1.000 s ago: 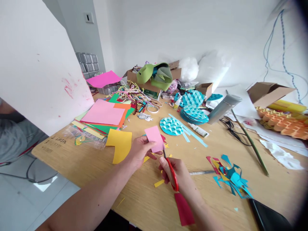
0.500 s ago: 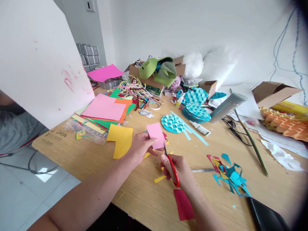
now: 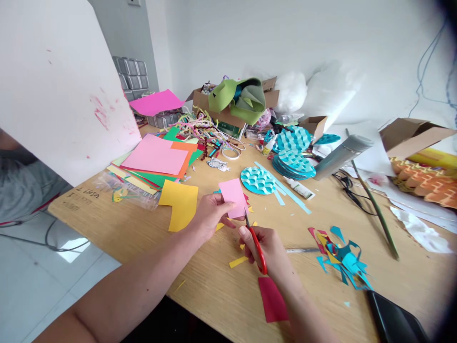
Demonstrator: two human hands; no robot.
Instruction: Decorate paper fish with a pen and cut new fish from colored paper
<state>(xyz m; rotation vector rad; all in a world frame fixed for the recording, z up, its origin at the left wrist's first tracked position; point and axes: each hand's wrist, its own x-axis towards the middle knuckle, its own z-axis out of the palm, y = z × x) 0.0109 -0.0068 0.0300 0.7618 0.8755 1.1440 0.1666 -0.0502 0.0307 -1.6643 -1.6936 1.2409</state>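
Between its thumb and fingers, my left hand [image 3: 213, 212] pinches a small pink paper piece [image 3: 232, 194] above the table. My right hand [image 3: 262, 243] is closed on the red handles of a pair of scissors [image 3: 257, 245]. The scissor blades meet the lower right edge of the pink piece; how far they are apart is too small to tell. A yellow paper sheet [image 3: 183, 200] with a corner cut away lies left of my left hand. Below my right hand lies a dark red paper piece [image 3: 272, 297]. Yellow scraps [image 3: 238, 262] lie under the hands.
Coloured sheets [image 3: 157, 155] are stacked at the left, by a white board [image 3: 64, 81]. Blue paper discs [image 3: 257, 181], a glue bottle [image 3: 302, 188] and a grey flask [image 3: 344, 155] stand or lie beyond. Paper offcuts [image 3: 348, 259] and a black phone-like object [image 3: 392, 317] are at the right.
The view has shifted slightly. Both hands keep their grip on the pink paper and the scissors, with the blades still at the paper's edge.
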